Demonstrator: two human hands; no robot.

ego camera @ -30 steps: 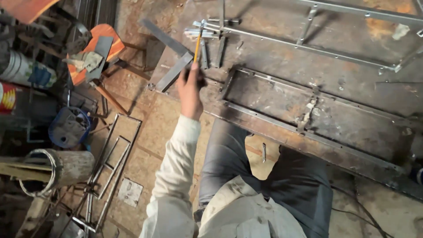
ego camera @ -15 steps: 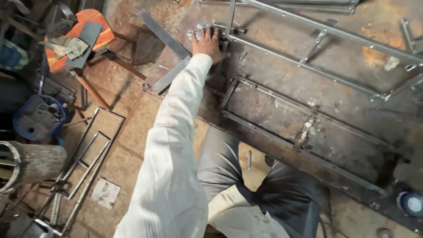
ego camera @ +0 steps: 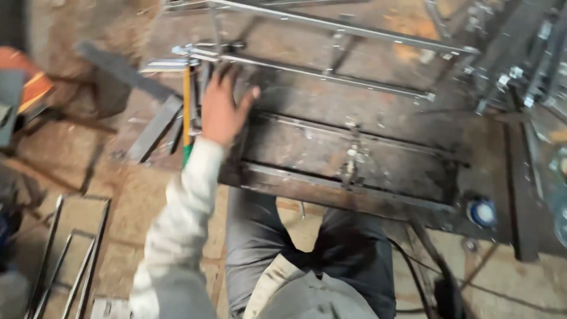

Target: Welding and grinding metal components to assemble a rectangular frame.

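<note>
The left hand [ego camera: 224,106] lies flat with fingers spread wide on the steel tabletop [ego camera: 307,147], holding nothing, just beside a yellow-handled tool [ego camera: 186,106] and under a thin metal frame [ego camera: 331,80].

Workshop seen from above, pic blurred by motion. Floor [ego camera: 127,195] is bare concrete or stone slabs w/ visible joints, tan-brown, dusty and stained. A heavy steel workbench [ego camera: 360,145] fills the upper right, top dark, rusty, scorched in patches w/ orange rust spots near the far edge. Orange-and-grey seat or stool [ego camera: 23,88] at far left edge, partly cut off. Thin metal rod frames [ego camera: 71,254] lie flat on the floor at lower left. Black cable [ego camera: 413,277] trails across the floor under the bench, lower right. Light is soft, even, no hard shadows. No walls or windows in view.
</note>
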